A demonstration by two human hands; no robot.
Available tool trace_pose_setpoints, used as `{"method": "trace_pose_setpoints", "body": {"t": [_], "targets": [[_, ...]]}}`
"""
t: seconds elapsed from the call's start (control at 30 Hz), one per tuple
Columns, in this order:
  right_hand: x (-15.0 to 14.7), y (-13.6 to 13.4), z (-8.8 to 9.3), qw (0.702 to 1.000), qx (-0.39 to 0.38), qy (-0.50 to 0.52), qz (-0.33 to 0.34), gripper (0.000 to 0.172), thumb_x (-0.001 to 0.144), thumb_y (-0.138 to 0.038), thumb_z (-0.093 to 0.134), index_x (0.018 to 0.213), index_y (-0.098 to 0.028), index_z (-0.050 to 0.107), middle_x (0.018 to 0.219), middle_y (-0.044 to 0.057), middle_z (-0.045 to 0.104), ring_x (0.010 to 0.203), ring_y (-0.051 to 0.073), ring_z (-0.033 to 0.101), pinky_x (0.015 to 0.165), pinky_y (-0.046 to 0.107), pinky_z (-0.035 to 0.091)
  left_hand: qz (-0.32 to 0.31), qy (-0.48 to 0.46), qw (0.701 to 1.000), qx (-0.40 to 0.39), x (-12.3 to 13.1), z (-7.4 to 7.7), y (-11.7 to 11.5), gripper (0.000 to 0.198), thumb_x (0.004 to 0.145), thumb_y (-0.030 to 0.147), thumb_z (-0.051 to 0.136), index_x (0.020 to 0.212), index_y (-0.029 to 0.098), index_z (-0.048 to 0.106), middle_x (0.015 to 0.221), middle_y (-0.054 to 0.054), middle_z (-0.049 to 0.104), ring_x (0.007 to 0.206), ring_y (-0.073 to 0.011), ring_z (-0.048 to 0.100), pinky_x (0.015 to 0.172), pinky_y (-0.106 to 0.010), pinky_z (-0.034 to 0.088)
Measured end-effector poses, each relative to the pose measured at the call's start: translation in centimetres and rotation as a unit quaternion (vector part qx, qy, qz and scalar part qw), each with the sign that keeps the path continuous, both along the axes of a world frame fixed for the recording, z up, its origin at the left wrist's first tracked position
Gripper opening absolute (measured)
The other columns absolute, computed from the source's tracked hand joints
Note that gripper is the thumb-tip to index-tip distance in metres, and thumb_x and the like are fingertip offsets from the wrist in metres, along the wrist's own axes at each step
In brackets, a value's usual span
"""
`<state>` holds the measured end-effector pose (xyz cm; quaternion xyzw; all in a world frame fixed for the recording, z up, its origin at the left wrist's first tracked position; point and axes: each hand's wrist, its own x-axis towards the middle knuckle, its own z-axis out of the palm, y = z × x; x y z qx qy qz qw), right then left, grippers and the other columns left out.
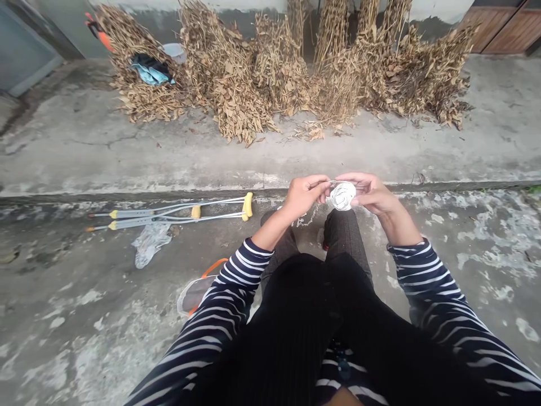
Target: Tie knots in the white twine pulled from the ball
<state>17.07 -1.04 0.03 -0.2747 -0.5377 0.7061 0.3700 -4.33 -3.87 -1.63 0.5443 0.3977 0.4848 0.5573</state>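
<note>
My right hand (372, 193) is closed around a small round bundle of white cord (342, 196), wound in layers, with the thumb at its lower right edge. At the bundle's left side, my left hand (305, 194) is closed, thumb and forefinger pinched on a thin strand at its upper left. Below my left hand, a loose, crinkled white length (307, 217) hangs or lies near my knees; I cannot tell whether it joins the bundle. Both hands are held above my knees in dark trousers (347, 237).
Two crutches (177, 213) with yellow pads lie on the ground at the left, beside a clear plastic bag (151, 243). An orange-edged mesh item (198, 293) is near my left elbow. Beyond a low concrete step (169, 163), dried plants (262, 73) lean against the wall.
</note>
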Motion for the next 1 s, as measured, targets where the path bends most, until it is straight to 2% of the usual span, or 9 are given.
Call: {"method": "trace_pose_setpoints", "body": {"t": [0.13, 0.3, 0.43, 0.6, 0.8, 0.87, 1.0], "targets": [[-0.1, -0.3, 0.5, 1.000, 0.009, -0.001, -0.002, 0.067, 0.050, -0.017, 0.101, 0.114, -0.023, 0.082, 0.102, 0.006, 0.082, 0.089, 0.020, 0.076, 0.082, 0.031, 0.060, -0.031, 0.014, 0.999, 0.015, -0.7, 0.7, 0.5, 0.023, 0.093, 0.029, 0.070, 0.076, 0.014, 0.072, 0.064, -0.001, 0.066, 0.057, -0.0102, 0.057, 0.061, -0.023, 0.048], [-0.1, -0.3, 0.7, 1.000, 0.006, -0.006, 0.009, 0.066, 0.051, -0.014, 0.101, 0.114, -0.023, 0.081, 0.101, 0.005, 0.082, 0.084, 0.018, 0.075, 0.080, 0.028, 0.060, -0.065, 0.069, 0.994, 0.047, -2.3, 1.4, 1.5, 0.016, 0.091, 0.026, 0.070, 0.088, 0.012, 0.077, 0.076, -0.003, 0.072, 0.066, -0.0105, 0.062, 0.070, -0.023, 0.050], [-0.2, -0.5, 0.6, 1.000, 0.006, -0.016, 0.006, 0.066, 0.051, -0.018, 0.101, 0.114, -0.023, 0.081, 0.099, 0.005, 0.082, 0.083, 0.018, 0.074, 0.081, 0.030, 0.061, -0.068, 0.122, 0.988, 0.063, -3.1, 0.9, 2.4, 0.015, 0.090, 0.020, 0.065, 0.089, 0.012, 0.077, 0.077, -0.004, 0.073, 0.070, -0.0117, 0.064, 0.074, -0.024, 0.050], [-0.5, -0.5, 0.6, 1.000, 0.020, -0.019, 0.008, 0.060, 0.053, -0.019, 0.101, 0.110, -0.023, 0.082, 0.103, 0.006, 0.081, 0.090, 0.020, 0.075, 0.085, 0.033, 0.061, -0.041, 0.191, 0.979, 0.063, -2.9, -0.3, 2.7, 0.019, 0.090, 0.022, 0.058, 0.086, 0.013, 0.074, 0.077, -0.003, 0.073, 0.073, -0.0129, 0.065, 0.072, -0.023, 0.046], [-0.6, -0.5, 0.6, 0.998, 0.028, -0.047, -0.002, 0.057, 0.052, -0.017, 0.100, 0.106, -0.022, 0.084, 0.102, 0.006, 0.081, 0.088, 0.019, 0.074, 0.084, 0.031, 0.061, 0.025, 0.311, 0.944, 0.110, -2.4, 0.7, 2.2, 0.016, 0.084, 0.018, 0.058, 0.081, 0.013, 0.073, 0.065, 0.002, 0.063, 0.063, -0.0103, 0.051, 0.062, -0.022, 0.033], [-0.6, -0.5, 0.7, 0.998, 0.028, -0.051, 0.001, 0.057, 0.051, -0.018, 0.101, 0.106, -0.022, 0.084, 0.104, 0.006, 0.081, 0.090, 0.019, 0.074, 0.084, 0.032, 0.061, 0.024, 0.300, 0.949, 0.094, -2.3, 0.8, 2.4, 0.016, 0.083, 0.015, 0.057, 0.080, 0.013, 0.073, 0.065, 0.001, 0.064, 0.059, -0.0098, 0.050, 0.061, -0.022, 0.034], [-0.7, -0.7, 0.9, 0.999, 0.031, -0.036, 0.019, 0.058, 0.055, -0.017, 0.100, 0.110, -0.023, 0.083, 0.105, 0.006, 0.082, 0.091, 0.019, 0.075, 0.086, 0.032, 0.061, -0.019, 0.189, 0.981, -0.028, -2.2, -0.1, 3.3, 0.016, 0.080, 0.010, 0.054, 0.080, 0.013, 0.070, 0.072, -0.002, 0.070, 0.054, -0.0104, 0.056, 0.059, -0.023, 0.043]]}}
